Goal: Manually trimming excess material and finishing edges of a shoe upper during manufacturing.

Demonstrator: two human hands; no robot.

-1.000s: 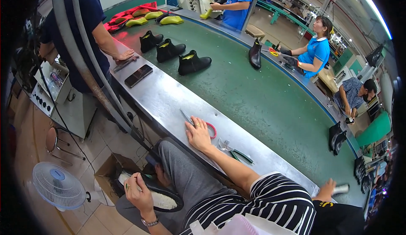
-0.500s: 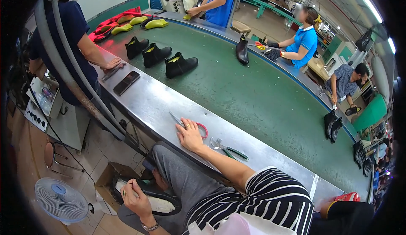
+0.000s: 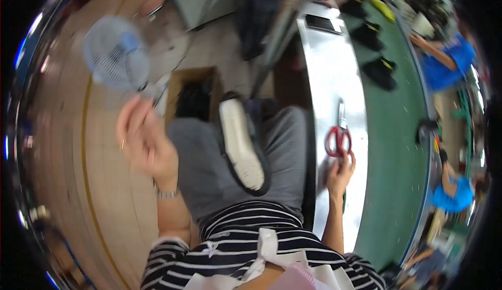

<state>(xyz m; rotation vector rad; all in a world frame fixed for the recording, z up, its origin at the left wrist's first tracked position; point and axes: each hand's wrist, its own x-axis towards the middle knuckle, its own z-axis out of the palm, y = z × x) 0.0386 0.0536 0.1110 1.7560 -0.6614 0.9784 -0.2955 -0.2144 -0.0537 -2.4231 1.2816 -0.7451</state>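
A black shoe lies lengthwise across my lap, its cream-white underside facing up. My left hand is raised to the left of my knee, away from the shoe. Motion blurs its bent fingers, so I cannot make out whether anything is between them. On the metal edge of the bench rest scissors with red handles, blades pointing away from me. My right hand is at the near end of these handles, thumb and fingers apart, its fingertips by the lower loop.
A metal ledge runs beside a green work surface on my right. Black ankle boots stand there, with a dark phone farther along the ledge. At my feet is a cardboard box; a fan stands left.
My view has swung round toward my lap. My left hand has risen away from the shoe to the left. My right hand has slid from on top of the scissors to their handle end.
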